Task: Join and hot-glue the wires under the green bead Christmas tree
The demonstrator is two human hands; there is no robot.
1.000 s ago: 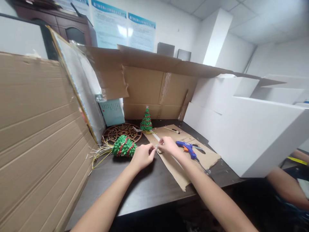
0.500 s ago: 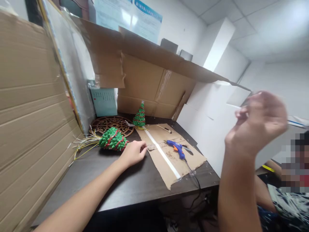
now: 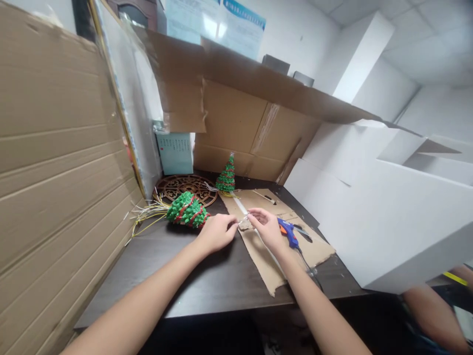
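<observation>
A small green Christmas tree with a red garland [image 3: 186, 209] lies on its side on the dark table. Its white and yellow wires [image 3: 148, 217] fan out to the left. My left hand [image 3: 219, 232] is closed around the tip end, hiding it. Fingertips pinched, my right hand [image 3: 266, 228] meets the left just beyond that tip. A tiny pale bit shows between the two hands, too small to name. Beside my right hand a blue hot glue gun [image 3: 290, 232], partly covered by it, rests on a cardboard sheet [image 3: 260, 261].
Another small Christmas tree [image 3: 226, 176] stands upright at the back, near a round openwork mat [image 3: 162, 190] and a pale green box [image 3: 175, 155]. Cardboard walls [image 3: 236, 128] and white panels [image 3: 343, 197] enclose the table. Another person's arm [image 3: 432, 310] shows at lower right.
My right hand has come down from the raised position at the right to meet my left hand at the tree's tip. My left hand keeps its hold. The view has swung slightly.
</observation>
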